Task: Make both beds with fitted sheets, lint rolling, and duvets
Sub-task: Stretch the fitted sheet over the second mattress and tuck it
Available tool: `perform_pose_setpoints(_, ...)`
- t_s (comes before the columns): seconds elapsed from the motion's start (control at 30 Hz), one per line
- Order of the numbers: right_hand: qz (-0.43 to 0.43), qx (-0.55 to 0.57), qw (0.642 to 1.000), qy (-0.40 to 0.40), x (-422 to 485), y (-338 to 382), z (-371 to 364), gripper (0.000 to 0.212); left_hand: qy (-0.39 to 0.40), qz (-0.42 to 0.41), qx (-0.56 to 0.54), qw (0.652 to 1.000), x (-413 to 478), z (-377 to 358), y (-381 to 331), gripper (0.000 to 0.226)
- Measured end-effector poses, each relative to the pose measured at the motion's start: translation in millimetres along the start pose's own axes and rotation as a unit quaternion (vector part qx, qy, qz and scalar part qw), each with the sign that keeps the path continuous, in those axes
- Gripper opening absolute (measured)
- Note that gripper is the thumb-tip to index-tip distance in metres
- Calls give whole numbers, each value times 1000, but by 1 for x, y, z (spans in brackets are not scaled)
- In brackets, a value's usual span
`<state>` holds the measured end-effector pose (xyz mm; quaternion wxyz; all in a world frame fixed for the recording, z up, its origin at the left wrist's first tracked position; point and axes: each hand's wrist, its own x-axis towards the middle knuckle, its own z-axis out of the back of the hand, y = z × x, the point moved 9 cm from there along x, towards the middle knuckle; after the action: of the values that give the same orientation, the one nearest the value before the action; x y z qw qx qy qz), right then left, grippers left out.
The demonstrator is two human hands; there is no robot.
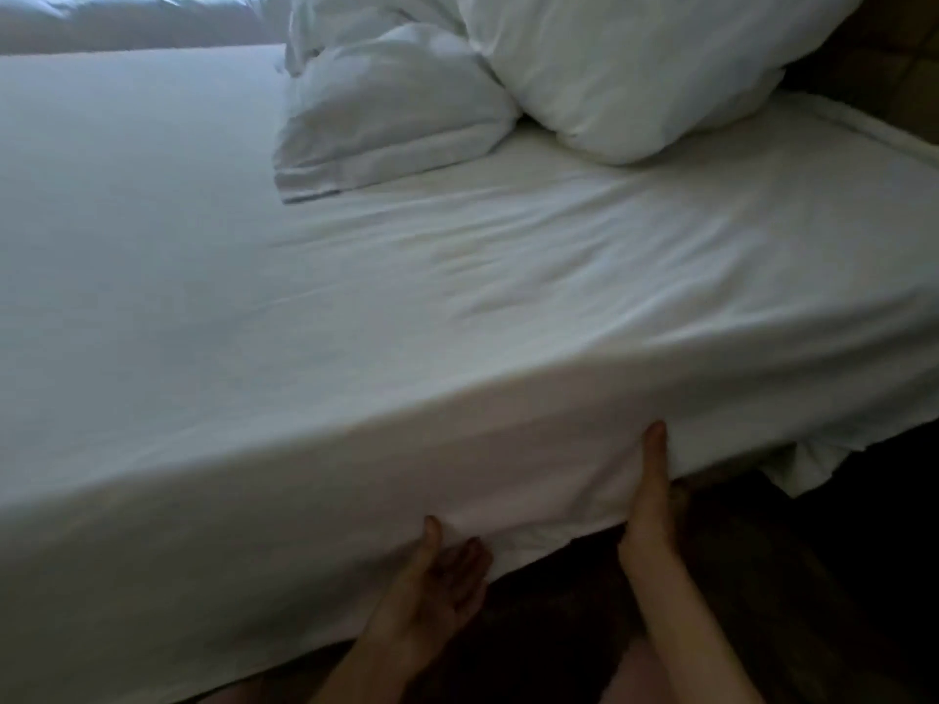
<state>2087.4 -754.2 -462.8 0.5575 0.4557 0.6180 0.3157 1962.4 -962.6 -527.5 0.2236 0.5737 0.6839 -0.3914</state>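
Observation:
A white fitted sheet covers the mattress, smooth on the left and wrinkled toward the right. Both hands are at the lower hem on the near side of the bed. My left hand lies palm up, its thumb on the outside of the sheet and its fingertips going under the hem. My right hand has its thumb pressed up the side of the sheet, with its fingers hidden behind the hem. To the right, the sheet's loose corner hangs free below the mattress.
Two white pillows lie at the head of the bed, a smaller pillow and a larger pillow leaning over it. A bunched white duvet lies at the far left. Below the bed the floor is dark.

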Motion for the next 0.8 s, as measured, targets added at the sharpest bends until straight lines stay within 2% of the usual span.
perform_pose_setpoints(0.07,52,5,999,-10,8,-9,5,59,11,-32,4,999,19,4,5,48)
perform_pose_setpoints(0.13,83,-34,996,4,13,-10,9,46,42,-62,-15,997,23,-2,5,34)
perform_pose_setpoints(0.2,82,-99,992,5,14,-12,15,43,24,-64,-33,997,21,0,6,13)
perform_pose_setpoints(0.23,85,-131,988,4,15,-13,18,44,9,-56,-32,998,20,3,7,10)
perform_pose_setpoints(0.33,106,-176,979,14,16,-9,21,45,-14,-25,-10,1000,20,10,11,18)
perform_pose_setpoints(0.4,112,-156,981,23,14,-11,21,43,-21,-8,33,999,21,15,17,19)
perform_pose_setpoints(0.5,83,-126,988,27,6,-16,21,41,-46,5,84,995,24,30,25,22)
perform_pose_setpoints(0.6,60,-116,991,35,3,-18,23,41,-70,25,127,989,20,41,34,16)
perform_pose_setpoints(0.73,11,-110,992,63,7,-21,27,40,-48,46,136,988,17,27,42,34)
perform_pose_setpoints(0.8,0,-115,990,76,8,-22,30,33,-22,58,156,986,13,16,45,37)
